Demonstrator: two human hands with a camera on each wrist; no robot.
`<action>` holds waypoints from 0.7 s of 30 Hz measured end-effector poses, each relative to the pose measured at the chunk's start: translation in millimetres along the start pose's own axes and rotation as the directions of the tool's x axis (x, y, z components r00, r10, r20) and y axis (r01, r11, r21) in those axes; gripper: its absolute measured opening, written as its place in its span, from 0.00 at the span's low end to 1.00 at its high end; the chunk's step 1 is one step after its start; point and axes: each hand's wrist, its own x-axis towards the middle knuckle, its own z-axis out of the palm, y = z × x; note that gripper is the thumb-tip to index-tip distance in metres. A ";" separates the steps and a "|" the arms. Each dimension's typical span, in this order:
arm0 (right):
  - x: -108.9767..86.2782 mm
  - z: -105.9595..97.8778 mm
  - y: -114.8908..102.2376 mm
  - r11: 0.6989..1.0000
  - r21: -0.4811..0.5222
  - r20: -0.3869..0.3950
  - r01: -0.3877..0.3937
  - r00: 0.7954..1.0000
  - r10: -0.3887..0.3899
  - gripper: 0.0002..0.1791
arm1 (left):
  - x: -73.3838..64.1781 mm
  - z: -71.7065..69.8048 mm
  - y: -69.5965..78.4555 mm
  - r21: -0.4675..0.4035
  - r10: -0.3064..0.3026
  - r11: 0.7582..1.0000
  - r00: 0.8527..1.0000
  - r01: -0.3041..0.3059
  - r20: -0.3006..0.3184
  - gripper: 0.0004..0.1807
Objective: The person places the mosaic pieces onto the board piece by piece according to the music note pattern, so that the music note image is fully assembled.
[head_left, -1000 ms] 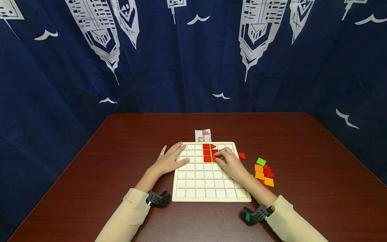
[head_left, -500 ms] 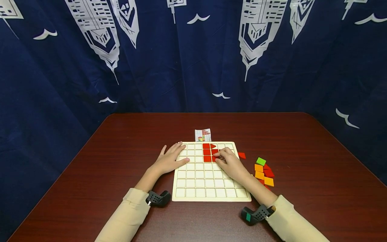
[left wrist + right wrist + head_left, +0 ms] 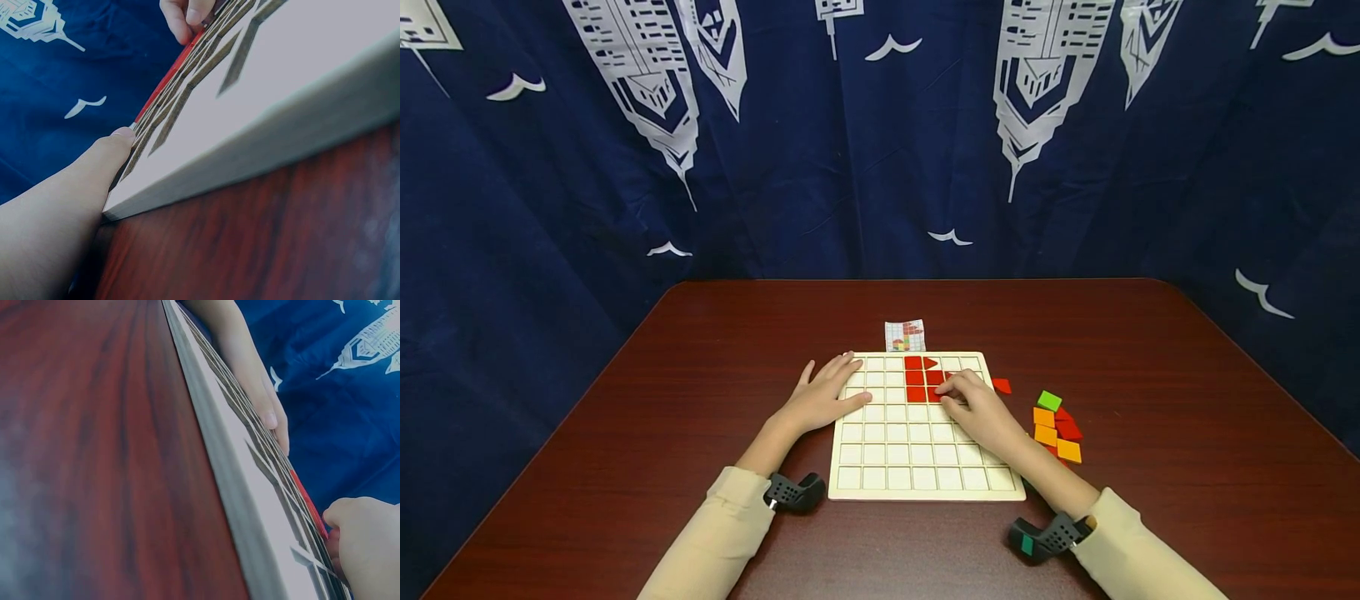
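Observation:
A cream grid board [image 3: 912, 492] lies on the table with several red tiles [image 3: 915, 378] set in its upper middle cells. My left hand [image 3: 820, 400] rests with spread fingers on the board's left edge, thumb over the frame; the left wrist view shows the thumb [image 3: 112, 150] along the board's side. Bent over the right part of the grid, my right hand [image 3: 981, 412] has its index fingertip and thumb at a red tile [image 3: 934, 394] in the third row. This tile lies flat, partly covered by the fingers. A red triangle [image 3: 930, 363] points right in the top row.
Beyond the board lies a small printed pattern card [image 3: 905, 335]. One loose red piece [image 3: 1002, 386] sits by the board's right edge. Farther right are a green tile [image 3: 1049, 401], several orange tiles [image 3: 1046, 435] and more red pieces [image 3: 1067, 428], near my right forearm.
My right hand has shifted slightly right and toward me, uncovering more of the red pieces in the second row, including a pointed one. The left hand has stayed in place.

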 end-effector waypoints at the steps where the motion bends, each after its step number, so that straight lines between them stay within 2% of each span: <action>1: -1.1 -0.6 0.4 1.000 0.001 -0.004 0.003 1.000 -0.003 0.07 | 0.1 0.2 0.1 0.001 0.001 1.000 1.000 -0.001 0.000 0.39; 12: -12.7 -11.5 9.3 0.999 -0.027 -0.061 0.018 0.998 -0.020 0.05 | 0.9 0.7 0.2 0.002 0.003 1.000 1.000 -0.003 -0.007 0.38; 21: -25.3 -31.5 30.7 0.993 -0.107 -0.118 0.056 0.991 -0.069 0.04 | 0.8 0.7 0.8 0.007 -0.001 1.000 1.000 0.001 -0.006 0.39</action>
